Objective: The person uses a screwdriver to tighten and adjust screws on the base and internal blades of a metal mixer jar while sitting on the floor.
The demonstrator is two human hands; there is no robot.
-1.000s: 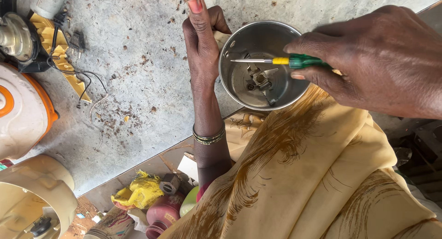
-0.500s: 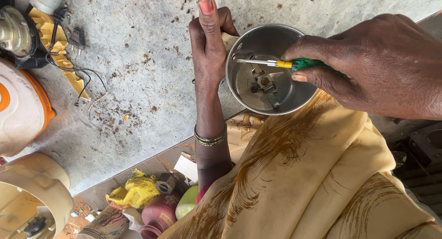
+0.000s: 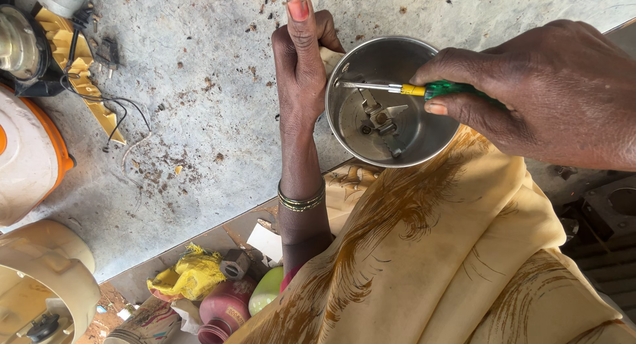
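A: What is the biggest thing we see?

B: The grey tabletop (image 3: 199, 118), rough and spotty. Our yellow cloth (image 3: 450, 264) with brown marks lies over our lap.

A: And at the left edge?

B: A round white and orange machine (image 3: 26, 158), and under it a cream tub (image 3: 46, 284). A yellow cardboard piece (image 3: 79, 65) lies near thin black wires (image 3: 112, 109).

A: Any packs or bags?

B: Down below the tabletop edge we see a crumpled yellow bag (image 3: 189, 278), a dark pink pot (image 3: 225, 307) and a green thing (image 3: 266, 289). A small white paper (image 3: 265, 241) lies just beside them.

A: Where is the steel jar (image 3: 391, 102)?

B: It sits at the tabletop edge, between our two hands. Its blade (image 3: 381, 118) is at the bottom.

A: What do our hands do?

B: Our left hand (image 3: 301, 72) is wrapped around the jar's side, thumb pointing up. Our right hand (image 3: 530, 92) is closed on a green and yellow screwdriver (image 3: 424, 89). Its metal tip touches the inside wall of the jar.
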